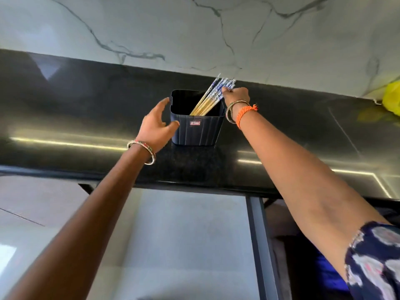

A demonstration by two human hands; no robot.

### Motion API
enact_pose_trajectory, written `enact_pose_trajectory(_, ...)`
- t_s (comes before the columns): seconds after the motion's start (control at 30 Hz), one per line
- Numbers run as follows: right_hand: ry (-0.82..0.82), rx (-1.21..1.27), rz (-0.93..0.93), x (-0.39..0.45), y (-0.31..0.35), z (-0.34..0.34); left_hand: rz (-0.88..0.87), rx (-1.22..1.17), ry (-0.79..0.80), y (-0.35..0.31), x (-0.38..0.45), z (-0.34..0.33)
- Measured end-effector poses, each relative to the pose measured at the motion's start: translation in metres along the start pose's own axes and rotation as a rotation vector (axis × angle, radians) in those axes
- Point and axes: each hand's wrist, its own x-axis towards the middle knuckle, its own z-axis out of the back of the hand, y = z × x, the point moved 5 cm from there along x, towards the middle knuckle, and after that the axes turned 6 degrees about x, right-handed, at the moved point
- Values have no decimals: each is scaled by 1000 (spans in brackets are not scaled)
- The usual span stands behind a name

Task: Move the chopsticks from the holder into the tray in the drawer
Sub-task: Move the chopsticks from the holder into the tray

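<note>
A dark blue square holder (198, 132) stands on the black countertop (86, 109). Several wooden chopsticks (213, 95) with blue-and-white patterned tops lean inside it toward the back right corner. My right hand (237, 96) is behind the holder's right side, its fingers closed around the patterned tops of the bunch. My left hand (157, 124) is spread open against the holder's left wall, thumb on the front face, fingers near the back left corner. The drawer and its tray are out of view.
A marbled white wall (194, 29) rises behind the countertop. A yellow bag (391, 98) lies at the far right of the counter. Below the counter edge are a pale cabinet front (184, 234) and a dark vertical frame (257, 234).
</note>
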Motion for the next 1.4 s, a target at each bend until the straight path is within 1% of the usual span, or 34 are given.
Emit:
enact_pose_trajectory(0.13, -1, 166, -65, 12, -8, -4, -31, -11, 58, -2, 7, -6)
enact_pose_trajectory(0.23, -15, 179, -32, 13, -8, -3, -36, 88, 89, -5, 8, -16)
enact_pose_trajectory(0.4, -125, 238, 22, 7, 7, 24, 8, 104, 0, -16, -8, -16)
enact_pose_trajectory(0.5, -182, 215, 92, -2, 25, 58, -6, 102, -48, -20, -20, -5)
enact_pose_trajectory(0.6, -244, 290, 108, -16, 38, 99, -12, 131, -90, -19, -34, 13)
enact_pose_trajectory(0.67, -263, 390, 86, -37, 42, 123, 7, 110, -115, -18, -48, 26)
enact_pose_trajectory(0.73, -233, 517, 3, -66, 37, 135, 49, 55, -130, -11, -65, 34)
enact_pose_trajectory(0.8, -153, 707, -154, -108, 17, 136, 92, -43, -97, 4, -91, 35)
enact_pose_trajectory(0.87, -52, 879, -272, -158, -14, 126, 181, -192, -59, 29, -130, 29)
enact_pose_trajectory(0.93, -11, 951, -369, -205, -52, 110, 297, -279, -14, 62, -174, 19)
enact_pose_trajectory(1.03, -36, 903, -545, -275, -133, 80, 476, -225, 67, 129, -245, 3)
enact_pose_trajectory(1.1, -56, 935, -667, -317, -196, 65, 569, -146, 104, 167, -287, -4)
enact_pose_trajectory(1.13, -60, 964, -747, -339, -226, 58, 599, -109, 122, 182, -305, -8)
enact_pose_trajectory(1.2, -60, 934, -917, -384, -271, 50, 632, -68, 153, 199, -333, -13)
enact_pose_trajectory(1.23, -68, 895, -982, -401, -288, 49, 643, -75, 164, 202, -343, -16)
enact_pose_trajectory(1.3, -103, 805, -1044, -425, -305, 48, 698, -89, 162, 207, -359, -18)
enact_pose_trajectory(1.4, -221, 762, -1053, -442, -310, 49, 721, -121, 190, 212, -374, -20)
